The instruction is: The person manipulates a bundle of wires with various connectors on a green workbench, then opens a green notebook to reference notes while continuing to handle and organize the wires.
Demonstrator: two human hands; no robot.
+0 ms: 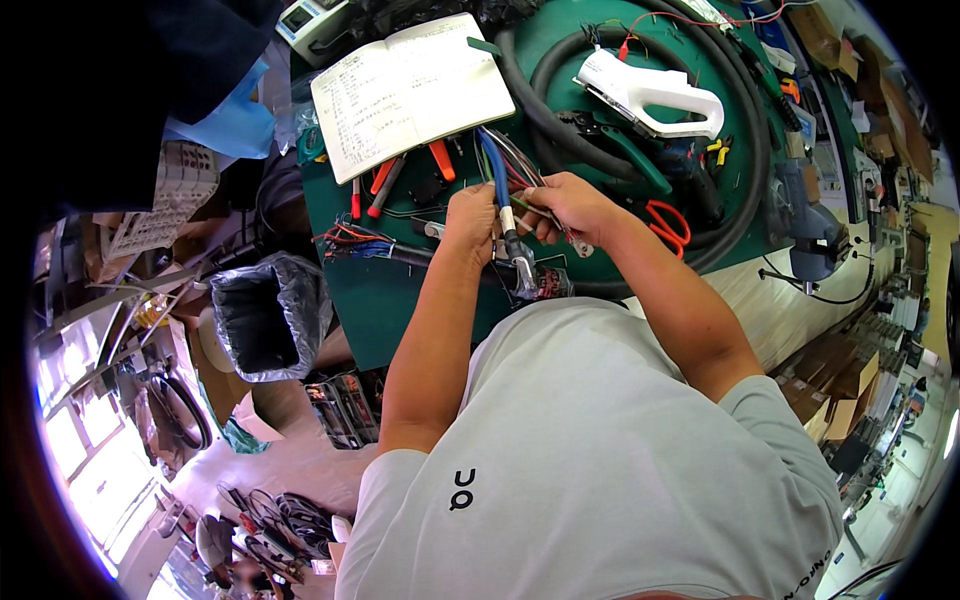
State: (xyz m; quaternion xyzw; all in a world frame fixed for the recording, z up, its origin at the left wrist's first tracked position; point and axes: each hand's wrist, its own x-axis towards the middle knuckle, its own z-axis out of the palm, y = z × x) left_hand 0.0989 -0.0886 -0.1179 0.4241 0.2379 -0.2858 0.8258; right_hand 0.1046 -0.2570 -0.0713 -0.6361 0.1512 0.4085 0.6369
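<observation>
Both hands are close together over the near edge of a green work mat. My left hand is closed beside a thick blue wire; its fingertips are partly hidden, so what lies in them cannot be made out. My right hand pinches several thin coloured wires, spread apart from the blue one. Below the hands, the blue wire runs into a pale sleeve, near a shiny metal lug. A second metal lug shows under my right fingers.
An open notebook lies beyond my hands. Red-handled tools sit under its edge. Thick black cable coils around a white handheld tool, green-handled crimping pliers and red handles. A lined bin stands left of the table.
</observation>
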